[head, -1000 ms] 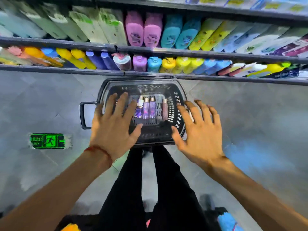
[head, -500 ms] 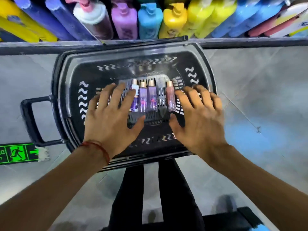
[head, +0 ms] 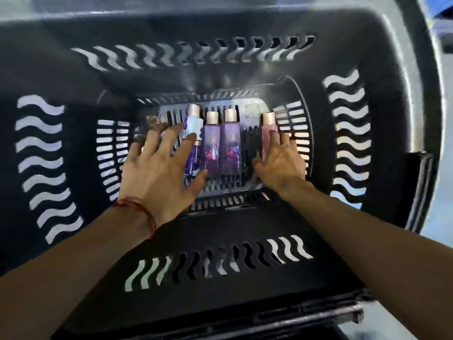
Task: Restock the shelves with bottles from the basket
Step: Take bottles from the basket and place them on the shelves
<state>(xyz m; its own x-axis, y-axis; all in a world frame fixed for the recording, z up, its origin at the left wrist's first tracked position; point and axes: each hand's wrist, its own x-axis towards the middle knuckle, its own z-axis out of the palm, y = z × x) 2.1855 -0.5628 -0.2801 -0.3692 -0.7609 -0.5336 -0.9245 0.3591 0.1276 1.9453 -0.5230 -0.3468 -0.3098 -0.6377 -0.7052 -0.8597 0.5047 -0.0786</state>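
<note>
A deep black basket [head: 73, 148] with wave-shaped slots fills the view. On its floor lie several small bottles with gold caps: a pale blue one [head: 195, 123], two purple ones [head: 212, 146] [head: 230, 146], a dark violet one [head: 193, 160] and a pink one [head: 268, 133]. My left hand [head: 159, 168] reaches in with fingers spread over the bottles at the left, fingertips touching the pale blue one. My right hand [head: 279, 163] lies on the pink bottle with straight fingers and the thumb out to the left.
The basket's walls rise on all sides around my forearms. A folded handle [head: 419, 182] hangs on the right rim. Pale floor [head: 441, 133] shows past the right edge. The shelves are out of view.
My head has dropped close to the basket, so the shelves have left the view. Both hands have gone from above the rim down to the bottles on the floor of the basket.
</note>
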